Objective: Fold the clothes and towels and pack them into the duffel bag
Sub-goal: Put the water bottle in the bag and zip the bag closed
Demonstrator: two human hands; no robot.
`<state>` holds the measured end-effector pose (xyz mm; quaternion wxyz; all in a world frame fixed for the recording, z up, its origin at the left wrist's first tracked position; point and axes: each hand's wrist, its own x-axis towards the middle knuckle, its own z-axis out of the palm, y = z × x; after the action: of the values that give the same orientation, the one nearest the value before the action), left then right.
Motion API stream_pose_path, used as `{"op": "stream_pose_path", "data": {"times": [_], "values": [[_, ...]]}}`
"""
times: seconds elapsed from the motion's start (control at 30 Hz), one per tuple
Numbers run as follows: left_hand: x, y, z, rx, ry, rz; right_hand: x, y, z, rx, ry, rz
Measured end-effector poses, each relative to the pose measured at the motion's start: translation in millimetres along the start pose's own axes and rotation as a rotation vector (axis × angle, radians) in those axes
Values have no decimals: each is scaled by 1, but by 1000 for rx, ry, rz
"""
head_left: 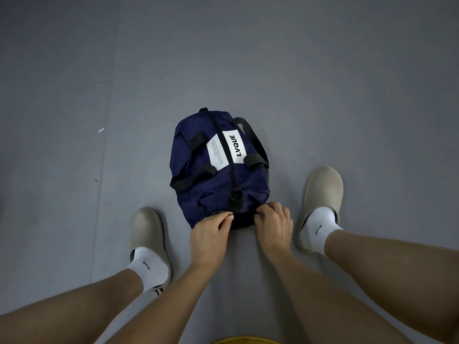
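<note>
A navy duffel bag (198,155) with black straps and a white label lies on the grey floor, its long axis pointing away from me. My left hand (210,238) pinches the fabric at the bag's near end on the left. My right hand (273,223) grips the same near end on the right, fingers curled over its edge. A dark opening or panel shows between the two hands. No clothes or towels are in view.
My feet in beige clogs and white socks stand either side of the bag, left shoe (146,229) and right shoe (323,192). A yellow edge (244,340) shows at the bottom of the view. Grey floor (248,58) stretches beyond the bag.
</note>
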<state>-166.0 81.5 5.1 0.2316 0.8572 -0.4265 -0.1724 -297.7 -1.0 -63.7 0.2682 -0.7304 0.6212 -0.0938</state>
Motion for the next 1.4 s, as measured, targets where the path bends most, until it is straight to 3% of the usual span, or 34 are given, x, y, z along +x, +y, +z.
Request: {"op": "stream_pose_path", "data": {"times": [0.2,0.37,0.67,0.8,0.93,1.07,1.27,1.4], "values": [[-16,-1,1,-199,104,-190,2,-5,-15,-80,-62,35],[-20,-1,1,-287,92,-256,-29,-30,-22,-48,60,-337],[-35,-8,-13,-261,112,-187,-29,-55,-14,-182,66,-525],[-28,-39,-17,-443,222,-468,-22,-48,-24,-253,79,-501],[-28,-63,-16,-526,184,-561,-23,-46,-26,-293,57,-551],[-26,-69,-14,-465,159,-615,-27,-50,-25,-296,61,-577],[-34,-109,20,-383,53,-841,-25,-40,-23,-283,67,-602],[-25,-121,22,-342,-48,-778,-19,-33,-25,-238,33,-651]]}}
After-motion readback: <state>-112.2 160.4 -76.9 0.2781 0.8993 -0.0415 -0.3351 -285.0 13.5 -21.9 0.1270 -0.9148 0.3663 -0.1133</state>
